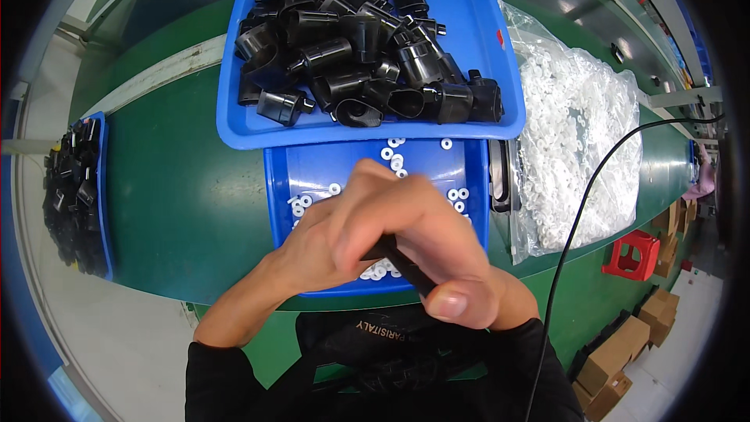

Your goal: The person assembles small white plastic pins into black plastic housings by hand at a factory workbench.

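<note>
Black part in hand, above tray of white washers.
Pinching part in right hand, thumb at near end; curling left hand close alongside, can't tell its hold, blurred. Likely mid-handwork on part; next, probably calling for steady grip.

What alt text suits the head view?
Right hand grips a dark part, left hand close by, above a blue tray of white rings; beyond, a second blue tray of black fittings, with a bag of white rings to its right.

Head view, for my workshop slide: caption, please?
Right hand grips black part, left hand close by, over white rings in a blue tray.
</note>
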Demonstrator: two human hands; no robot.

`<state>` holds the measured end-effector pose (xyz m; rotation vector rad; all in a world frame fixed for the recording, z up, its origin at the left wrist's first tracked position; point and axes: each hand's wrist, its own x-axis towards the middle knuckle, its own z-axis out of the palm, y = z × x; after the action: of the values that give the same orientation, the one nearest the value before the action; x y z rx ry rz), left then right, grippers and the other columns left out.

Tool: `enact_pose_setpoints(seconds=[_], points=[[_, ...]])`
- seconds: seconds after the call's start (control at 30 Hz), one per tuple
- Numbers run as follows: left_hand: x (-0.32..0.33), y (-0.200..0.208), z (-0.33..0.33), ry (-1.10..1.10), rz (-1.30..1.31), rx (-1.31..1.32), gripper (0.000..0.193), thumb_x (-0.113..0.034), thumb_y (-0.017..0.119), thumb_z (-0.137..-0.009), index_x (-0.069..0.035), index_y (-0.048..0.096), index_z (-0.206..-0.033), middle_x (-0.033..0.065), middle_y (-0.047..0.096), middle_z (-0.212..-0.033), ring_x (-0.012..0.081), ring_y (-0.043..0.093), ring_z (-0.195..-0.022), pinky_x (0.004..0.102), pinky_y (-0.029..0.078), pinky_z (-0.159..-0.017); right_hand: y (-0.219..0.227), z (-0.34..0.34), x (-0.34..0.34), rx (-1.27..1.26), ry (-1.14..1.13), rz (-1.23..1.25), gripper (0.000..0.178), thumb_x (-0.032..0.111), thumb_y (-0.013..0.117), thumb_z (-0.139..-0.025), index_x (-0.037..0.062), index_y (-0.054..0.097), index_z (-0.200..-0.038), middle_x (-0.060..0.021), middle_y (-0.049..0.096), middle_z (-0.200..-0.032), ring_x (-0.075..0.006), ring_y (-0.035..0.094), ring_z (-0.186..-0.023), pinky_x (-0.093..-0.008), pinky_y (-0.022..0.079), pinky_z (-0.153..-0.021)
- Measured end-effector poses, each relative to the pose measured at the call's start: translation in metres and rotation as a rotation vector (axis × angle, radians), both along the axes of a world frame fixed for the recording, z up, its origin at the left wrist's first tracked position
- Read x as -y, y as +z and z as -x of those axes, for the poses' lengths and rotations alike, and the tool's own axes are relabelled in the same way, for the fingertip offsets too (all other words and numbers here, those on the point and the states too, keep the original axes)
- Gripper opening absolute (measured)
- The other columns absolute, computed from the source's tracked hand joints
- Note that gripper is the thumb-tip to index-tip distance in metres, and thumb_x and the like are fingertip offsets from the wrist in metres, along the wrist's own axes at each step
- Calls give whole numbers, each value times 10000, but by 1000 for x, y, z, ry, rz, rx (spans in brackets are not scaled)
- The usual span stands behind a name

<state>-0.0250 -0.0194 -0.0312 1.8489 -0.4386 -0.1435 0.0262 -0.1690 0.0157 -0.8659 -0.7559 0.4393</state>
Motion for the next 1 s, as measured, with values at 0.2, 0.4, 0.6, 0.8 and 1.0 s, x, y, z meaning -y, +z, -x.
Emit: enact_pose_setpoints(seconds=[0.2, 0.4, 0.6, 0.8, 1.0], points=[[-2, 27, -3, 96, 43, 24, 379, -40, 815, -655, -44, 630, -986, 114, 637, -895, 259, 643, -762, 327, 498, -647, 25, -7, 9, 126, -49, -184, 437, 421, 342, -980, 86, 531, -772, -48, 554, -630, -226, 486, -778, -354, 397, -721], [-1, 40, -6, 116, 66, 155, 304, 58, 830, -633, -20, 586, -797, 69, 621, -709, 144, 582, -613, 250, 432, -542, 57, -10, 56, 123, -103, -202, 386, 415, 471, -988, 131, 466, -726, -26, 569, -645, -118, 429, -422, -257, 307, -373], [-7, 52, 5, 133, 35, 122, 280, 40, 816, -668, -30, 580, -802, 53, 624, -706, 136, 578, -597, 242, 430, -531, 40, 4, 57, 847, -303, 706, 474, 173, 668, -587, 87, 698, -1053, -1, 443, -718, -109, 510, -491, -265, 407, -435], [-5, 46, 5, 120, -64, 181, 310, 11, 832, -667, -30, 576, -839, 51, 618, -721, 120, 579, -615, 227, 445, -538, 36, 10, 58, 912, -351, 775, 470, 194, 671, -589, 118, 703, -1052, -1, 457, -744, -110, 520, -508, -254, 416, -450], [-8, 49, 5, 246, -163, 91, 456, -54, 818, -715, -28, 484, -1025, 81, 637, -778, 179, 676, -688, 261, 515, -601, 16, -11, 64, 1024, -460, 730, 354, 103, 659, -589, 79, 693, -940, -5, 459, -691, -132, 500, -479, -271, 399, -421]])
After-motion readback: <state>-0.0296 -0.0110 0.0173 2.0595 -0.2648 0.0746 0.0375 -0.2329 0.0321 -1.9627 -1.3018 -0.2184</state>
